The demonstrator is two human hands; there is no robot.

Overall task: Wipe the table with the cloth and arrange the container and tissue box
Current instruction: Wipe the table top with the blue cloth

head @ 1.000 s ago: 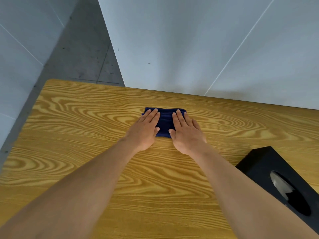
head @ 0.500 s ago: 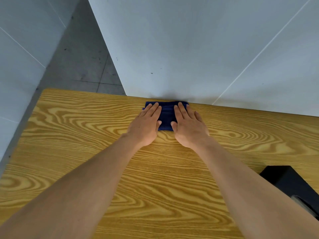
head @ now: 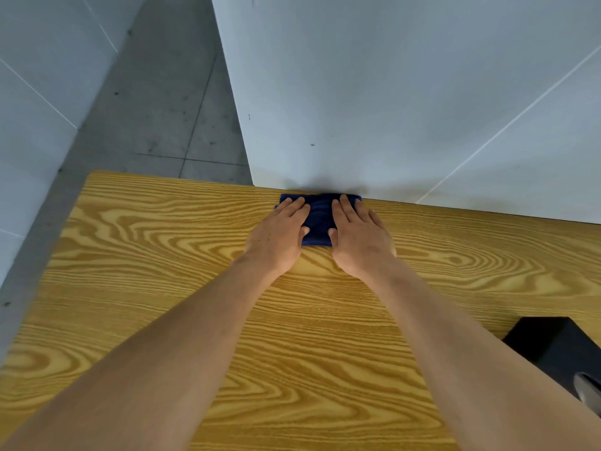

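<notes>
A folded dark blue cloth (head: 319, 219) lies flat on the wooden table (head: 156, 255), its far edge against the white wall at the table's back. My left hand (head: 279, 237) presses flat on the cloth's left half, fingers stretched forward. My right hand (head: 359, 244) presses flat on its right half in the same way. Only the strip of cloth between the two hands and its far corners show. A black tissue box (head: 549, 351) sits at the right edge of the view, partly hidden by my right forearm. No container is in view.
A white wall panel (head: 406, 92) stands directly behind the table's far edge. Grey floor (head: 169, 118) shows beyond the table's far left corner, with another pale wall at the left.
Both hands have slid the cloth away from me, from the middle of the table to its far edge at the wall. The tissue box has dropped toward the view's lower right.
</notes>
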